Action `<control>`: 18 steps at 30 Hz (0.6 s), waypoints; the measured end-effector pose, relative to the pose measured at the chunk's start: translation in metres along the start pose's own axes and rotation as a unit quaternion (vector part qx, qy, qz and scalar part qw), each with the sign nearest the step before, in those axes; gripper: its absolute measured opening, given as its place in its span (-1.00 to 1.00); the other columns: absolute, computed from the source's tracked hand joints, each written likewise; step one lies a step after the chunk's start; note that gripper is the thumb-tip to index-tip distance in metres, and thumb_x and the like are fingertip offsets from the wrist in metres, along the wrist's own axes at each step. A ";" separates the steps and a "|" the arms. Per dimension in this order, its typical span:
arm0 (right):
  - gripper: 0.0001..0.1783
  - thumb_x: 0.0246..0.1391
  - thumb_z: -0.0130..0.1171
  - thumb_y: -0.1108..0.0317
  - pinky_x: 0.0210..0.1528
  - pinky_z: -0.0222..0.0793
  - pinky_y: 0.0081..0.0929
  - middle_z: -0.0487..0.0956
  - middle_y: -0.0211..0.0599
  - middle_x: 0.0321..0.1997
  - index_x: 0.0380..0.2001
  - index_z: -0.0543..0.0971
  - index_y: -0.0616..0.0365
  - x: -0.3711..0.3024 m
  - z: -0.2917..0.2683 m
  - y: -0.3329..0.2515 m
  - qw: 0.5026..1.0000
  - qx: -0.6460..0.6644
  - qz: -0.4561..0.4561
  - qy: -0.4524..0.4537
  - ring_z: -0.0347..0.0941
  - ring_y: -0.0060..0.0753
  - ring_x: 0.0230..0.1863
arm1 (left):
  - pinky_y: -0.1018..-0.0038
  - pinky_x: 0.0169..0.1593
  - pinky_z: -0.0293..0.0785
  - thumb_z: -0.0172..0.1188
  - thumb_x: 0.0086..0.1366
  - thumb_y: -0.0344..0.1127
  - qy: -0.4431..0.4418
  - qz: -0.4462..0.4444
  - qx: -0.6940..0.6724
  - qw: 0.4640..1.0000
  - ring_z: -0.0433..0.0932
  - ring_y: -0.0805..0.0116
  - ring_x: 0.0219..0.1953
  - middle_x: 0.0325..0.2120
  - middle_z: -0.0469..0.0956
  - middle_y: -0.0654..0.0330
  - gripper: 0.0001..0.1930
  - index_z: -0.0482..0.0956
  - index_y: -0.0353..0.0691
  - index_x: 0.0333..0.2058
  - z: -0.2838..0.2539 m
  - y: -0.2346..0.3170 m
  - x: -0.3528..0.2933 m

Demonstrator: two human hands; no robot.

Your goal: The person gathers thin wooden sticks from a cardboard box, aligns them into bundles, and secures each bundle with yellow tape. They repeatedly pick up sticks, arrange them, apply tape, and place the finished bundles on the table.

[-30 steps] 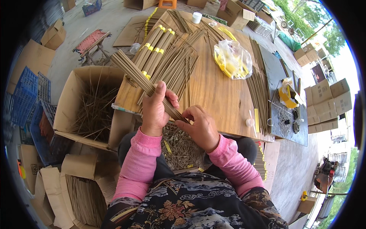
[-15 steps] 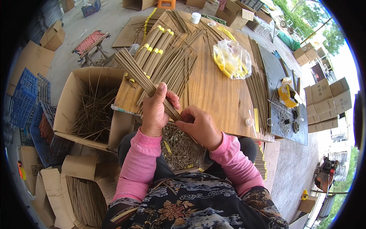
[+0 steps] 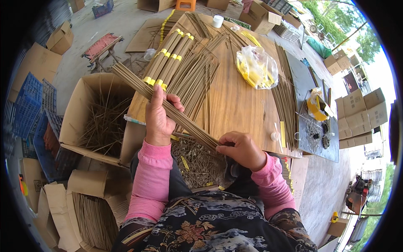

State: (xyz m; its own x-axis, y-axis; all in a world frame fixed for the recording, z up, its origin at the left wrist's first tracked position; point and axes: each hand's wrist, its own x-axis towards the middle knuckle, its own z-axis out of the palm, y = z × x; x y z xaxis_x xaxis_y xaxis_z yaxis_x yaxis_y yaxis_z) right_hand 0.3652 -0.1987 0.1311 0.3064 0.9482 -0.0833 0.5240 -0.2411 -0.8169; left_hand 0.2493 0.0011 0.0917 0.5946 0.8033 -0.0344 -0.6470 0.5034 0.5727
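A loose bundle of thin brown sticks point(image 3: 188, 123) slants across in front of me, from upper left to lower right. My left hand point(image 3: 159, 119) is closed around its middle, thumb up along the top. At the bundle's lower right end, my right hand point(image 3: 242, 151) pinches the stick tips between thumb and fingers. Just beyond my left hand, several finished bundles point(image 3: 167, 56) with yellow paper bands lie side by side on the wooden table point(image 3: 228, 107). Loose sticks point(image 3: 194, 90) are spread beside them.
Left of the table stands a cardboard box point(image 3: 72, 122) of broken sticks. Yellow strips fill a clear plastic bag point(image 3: 257, 69) on the tabletop. More sticks point(image 3: 286, 96) line its right edge, by a dark board point(image 3: 308, 134). Stick scraps point(image 3: 195, 161) lie below my hands.
My right hand has moved right and slightly down, to the bundle's end. My left hand has shifted a little left, and the bundle now lies flatter and more stretched out between both hands.
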 end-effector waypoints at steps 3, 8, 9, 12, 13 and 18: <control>-0.81 -0.15 0.23 0.41 -0.47 0.29 -0.57 0.45 -0.26 -0.59 -0.46 0.50 0.30 -0.018 -0.017 0.006 0.999 -0.011 0.024 -0.023 0.36 -0.50 -0.55 | 0.48 -0.51 0.46 0.18 0.07 0.09 0.032 0.012 -0.015 0.999 0.44 0.43 -0.64 -0.67 0.46 0.20 -0.60 0.30 -0.08 -0.61 -0.006 0.008 0.006; -0.82 -0.11 0.23 0.40 -0.51 0.25 -0.68 0.44 -0.47 -0.61 -0.46 0.51 0.31 -0.031 -0.037 0.018 0.990 0.054 0.126 -0.015 0.30 -0.70 -0.55 | 0.57 -0.53 0.32 0.11 0.18 -0.05 0.116 0.033 -0.049 0.992 0.35 0.48 -0.66 -0.68 0.43 0.23 -0.65 0.28 -0.09 -0.64 -0.015 0.025 0.014; -0.83 -0.09 0.22 0.40 -0.54 0.21 -0.73 0.43 -0.51 -0.62 -0.47 0.51 0.30 -0.024 -0.039 0.028 0.983 0.081 0.163 -0.001 0.27 -0.76 -0.56 | 0.58 -0.55 0.30 0.09 0.19 -0.07 0.085 0.038 -0.057 0.994 0.34 0.49 -0.67 -0.69 0.42 0.24 -0.66 0.28 -0.10 -0.64 -0.019 0.026 0.012; -0.81 -0.11 0.24 0.38 -0.60 0.20 -0.74 0.43 -0.46 -0.64 -0.48 0.50 0.29 0.009 -0.043 0.056 0.968 0.173 0.177 0.046 0.29 -0.72 -0.63 | 0.61 -0.63 0.24 0.05 0.22 -0.11 0.003 0.034 -0.059 0.998 0.28 0.53 -0.71 -0.72 0.38 0.26 -0.69 0.29 -0.10 -0.63 -0.017 0.022 0.010; -0.81 -0.12 0.24 0.38 -0.61 0.21 -0.72 0.43 -0.45 -0.65 -0.50 0.50 0.29 0.022 -0.042 0.063 0.965 0.180 0.183 0.061 0.30 -0.70 -0.65 | 0.61 -0.64 0.23 0.05 0.23 -0.12 -0.010 0.024 -0.052 0.998 0.27 0.54 -0.72 -0.72 0.37 0.27 -0.69 0.29 -0.09 -0.63 -0.012 0.016 0.009; -0.76 -0.11 0.24 0.31 -0.62 0.27 -0.65 0.45 -0.37 -0.67 -0.56 0.51 0.31 0.097 -0.016 0.095 0.962 0.166 0.203 0.083 0.33 -0.61 -0.68 | 0.61 -0.68 0.21 0.01 0.25 -0.11 -0.084 -0.017 -0.045 0.995 0.25 0.55 -0.76 -0.77 0.34 0.29 -0.66 0.29 -0.10 -0.66 0.000 0.006 0.004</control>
State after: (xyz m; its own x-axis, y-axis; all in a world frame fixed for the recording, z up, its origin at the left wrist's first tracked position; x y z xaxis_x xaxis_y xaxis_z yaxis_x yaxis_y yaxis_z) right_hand 0.4571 -0.1325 0.0547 0.5688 0.7378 -0.3634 0.0610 -0.4784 -0.8760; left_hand 0.2470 0.0073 0.0950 0.6837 0.7243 0.0894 -0.6604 0.5618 0.4982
